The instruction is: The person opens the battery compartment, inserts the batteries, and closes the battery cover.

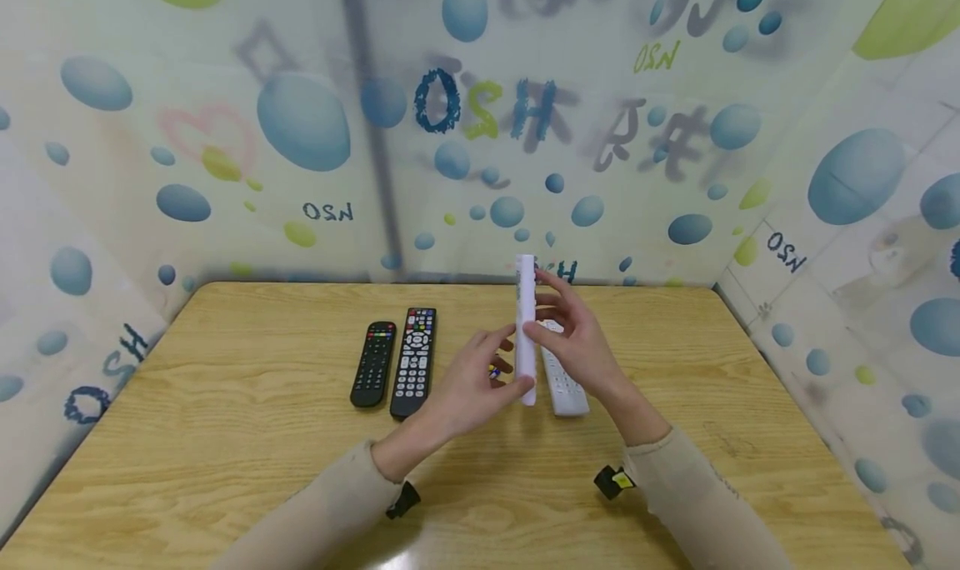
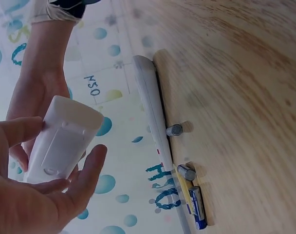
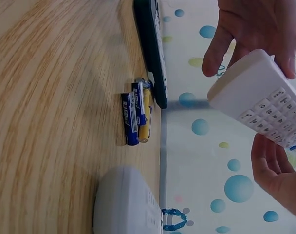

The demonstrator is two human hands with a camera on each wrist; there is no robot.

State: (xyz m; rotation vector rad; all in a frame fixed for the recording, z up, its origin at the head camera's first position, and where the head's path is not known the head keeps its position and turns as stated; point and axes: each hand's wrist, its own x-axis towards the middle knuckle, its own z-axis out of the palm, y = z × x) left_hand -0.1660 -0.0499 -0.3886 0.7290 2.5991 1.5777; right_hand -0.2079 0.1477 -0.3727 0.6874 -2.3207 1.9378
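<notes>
A white remote control (image 1: 526,328) stands edge-on above the table between both hands. My right hand (image 1: 577,337) grips it, thumb on the near edge and fingers behind. My left hand (image 1: 476,378) is beside its lower part. In the left wrist view one finger touches the remote's edge (image 2: 70,141), while the thumb is apart from it; the back with its battery cover faces that camera. The keypad side of the remote (image 3: 265,97) shows in the right wrist view. Several batteries (image 3: 130,119), blue and yellow, lie on the table below, mostly hidden by the left hand in the head view.
Two black remotes (image 1: 372,366) lie side by side left of the hands. Another white remote (image 1: 566,378) lies under the right hand. The wooden table (image 1: 225,437) meets patterned walls at its back and sides.
</notes>
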